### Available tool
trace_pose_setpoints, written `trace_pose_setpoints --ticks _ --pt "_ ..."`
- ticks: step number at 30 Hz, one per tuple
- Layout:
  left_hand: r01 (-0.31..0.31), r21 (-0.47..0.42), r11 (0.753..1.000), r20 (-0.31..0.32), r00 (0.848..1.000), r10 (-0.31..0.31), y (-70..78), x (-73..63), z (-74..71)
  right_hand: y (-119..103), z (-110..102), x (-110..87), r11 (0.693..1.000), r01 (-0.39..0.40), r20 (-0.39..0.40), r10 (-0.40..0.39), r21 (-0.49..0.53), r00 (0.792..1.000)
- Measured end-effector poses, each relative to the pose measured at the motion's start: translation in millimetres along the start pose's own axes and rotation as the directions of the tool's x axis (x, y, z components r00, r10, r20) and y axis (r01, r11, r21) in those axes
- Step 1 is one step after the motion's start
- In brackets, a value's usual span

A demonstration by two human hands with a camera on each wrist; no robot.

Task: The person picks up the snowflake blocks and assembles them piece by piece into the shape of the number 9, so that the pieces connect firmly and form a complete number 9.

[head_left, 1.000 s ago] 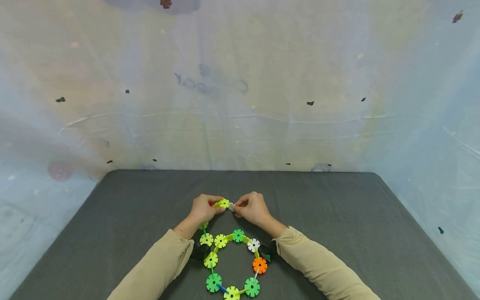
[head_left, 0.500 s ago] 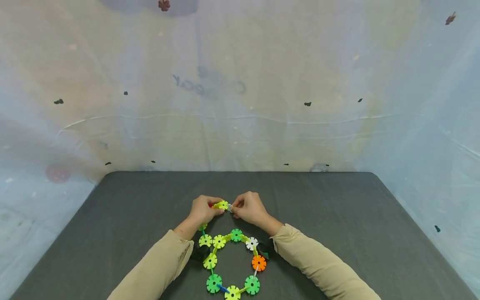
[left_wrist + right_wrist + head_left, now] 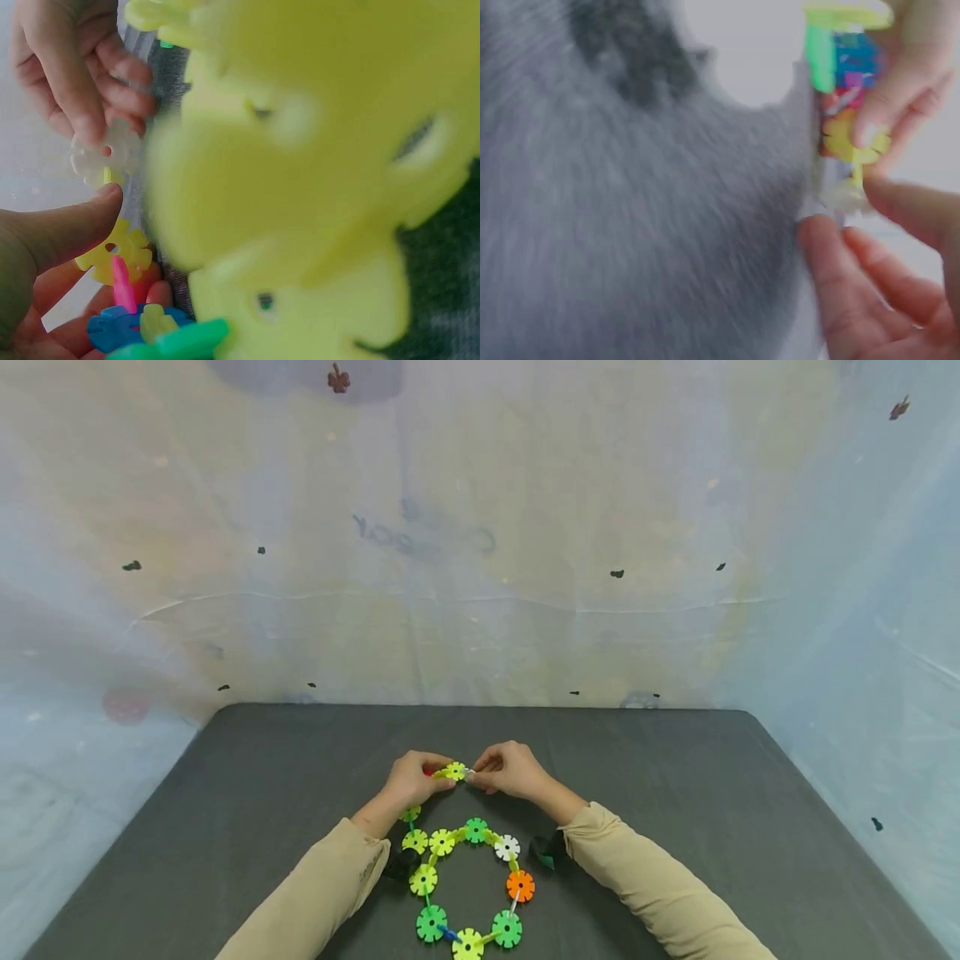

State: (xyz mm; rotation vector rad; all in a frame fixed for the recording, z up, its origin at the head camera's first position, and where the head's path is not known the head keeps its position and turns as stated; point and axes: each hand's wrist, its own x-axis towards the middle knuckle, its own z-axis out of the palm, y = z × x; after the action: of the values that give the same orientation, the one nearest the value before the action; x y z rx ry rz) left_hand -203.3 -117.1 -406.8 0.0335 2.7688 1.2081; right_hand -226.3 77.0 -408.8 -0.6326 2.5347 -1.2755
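Note:
In the head view my left hand (image 3: 412, 779) pinches a yellow notched disc (image 3: 455, 771), part of a chain of interlocking plastic discs. The left wrist view shows its thumb lying over that disc, with a pink disc (image 3: 121, 283) and a blue disc (image 3: 124, 328) joined on below. My right hand (image 3: 512, 772) pinches a whitish translucent disc (image 3: 106, 154) at the chain's end. A thin yellow disc, edge-on, links the whitish one to the chain. Blur in the right wrist view softens the fingertips (image 3: 821, 232) at the whitish disc.
Nearer the body, a ring of green, yellow, white and orange discs (image 3: 507, 929) lies on the dark grey table (image 3: 645, 777). More yellow discs (image 3: 415, 841) run from its left side up toward the left hand. A pale sheet (image 3: 480, 643) hangs behind the table.
The right hand has shifted slightly to the right, still at the whitish disc. The left hand keeps its hold on the yellow disc; the head view itself has moved a little.

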Motion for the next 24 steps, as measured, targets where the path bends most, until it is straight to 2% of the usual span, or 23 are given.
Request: trace_pose_setpoints --ticks 3,5,11,14,18,21,24 --pt "-0.012 0.017 1.0 0.02 1.0 0.012 -1.4 1.7 0.3 3 -8 -5.7 0.997 -0.079 0.069 0.078 0.011 0.995" --pt "-0.02 0.024 1.0 0.023 1.0 0.02 -2.2 2.0 -0.6 5 -12 -10.8 0.995 -0.095 0.132 0.091 0.021 0.987" --pt "-0.048 0.032 0.998 0.034 0.998 0.047 -3.7 2.8 -7.5 7 -19 -26.3 0.998 -0.014 0.299 -0.003 0.055 0.954" --pt "-0.045 0.014 0.999 0.04 0.998 0.045 -3.7 1.4 -11.4 6 -19 -30.9 0.997 0.008 0.333 -0.031 0.071 0.942" --pt "-0.041 0.029 0.999 0.025 0.999 0.04 -4.9 -4.2 -16.7 5 -18 -34.1 0.997 0.021 0.347 -0.046 0.076 0.937" --pt "-0.032 0.081 0.996 0.006 0.999 0.032 -7.4 -11.7 -21.9 6 -18 -36.0 0.998 0.028 0.36 -0.049 0.065 0.932" --pt "0.015 0.134 0.991 -0.017 1.0 -0.013 -10.4 -21.3 -28.1 6 -18 -38.3 0.997 0.035 0.381 -0.057 0.065 0.923"
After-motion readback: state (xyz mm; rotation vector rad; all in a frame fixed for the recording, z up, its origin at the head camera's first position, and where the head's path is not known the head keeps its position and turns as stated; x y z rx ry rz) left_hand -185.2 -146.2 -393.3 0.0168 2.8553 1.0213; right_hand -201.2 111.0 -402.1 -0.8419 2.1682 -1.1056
